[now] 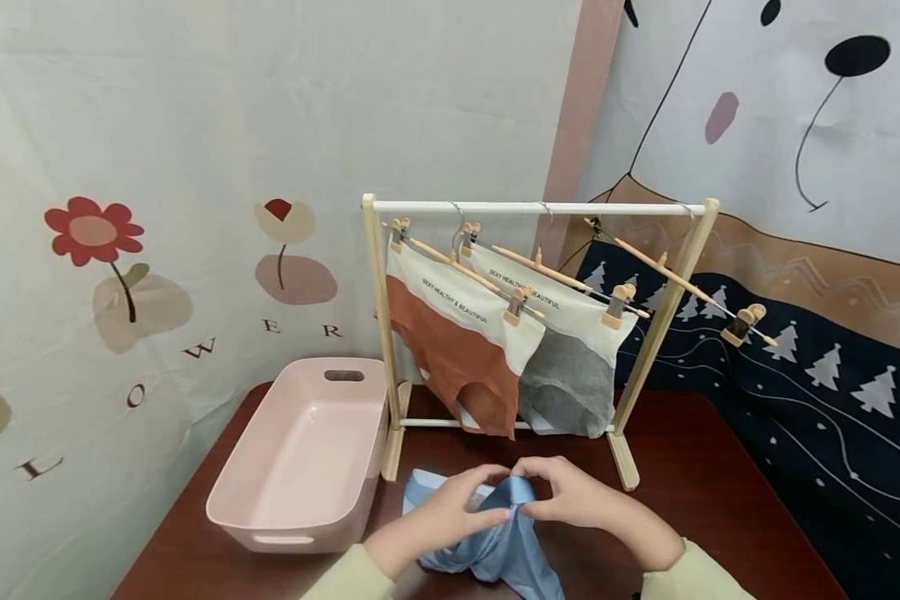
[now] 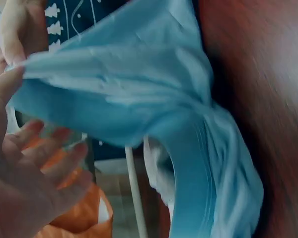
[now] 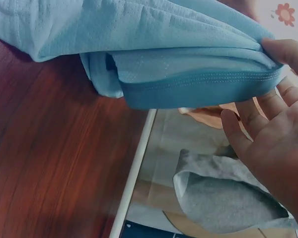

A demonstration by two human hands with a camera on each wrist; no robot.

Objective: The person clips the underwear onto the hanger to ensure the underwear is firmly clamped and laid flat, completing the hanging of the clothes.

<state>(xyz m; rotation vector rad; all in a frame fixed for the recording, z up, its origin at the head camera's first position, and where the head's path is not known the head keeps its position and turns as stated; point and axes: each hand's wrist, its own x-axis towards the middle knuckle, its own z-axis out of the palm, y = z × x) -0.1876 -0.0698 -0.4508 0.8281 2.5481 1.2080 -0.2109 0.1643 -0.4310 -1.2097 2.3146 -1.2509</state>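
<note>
I have the left hand [image 1: 457, 504] and right hand [image 1: 573, 496] pinching the blue garment [image 1: 523, 560], likely straightening it; next probably calls for reaching the bare hanger [image 1: 675, 277].

The head camera looks forward and down from above the table [image 1: 195, 567] towards the garment rack [image 1: 502, 207]. Both wrist cameras, tipped sideways, face the blue briefs [image 1: 495, 554] closely, sharing them and the lower rod [image 3: 132, 178].
</note>
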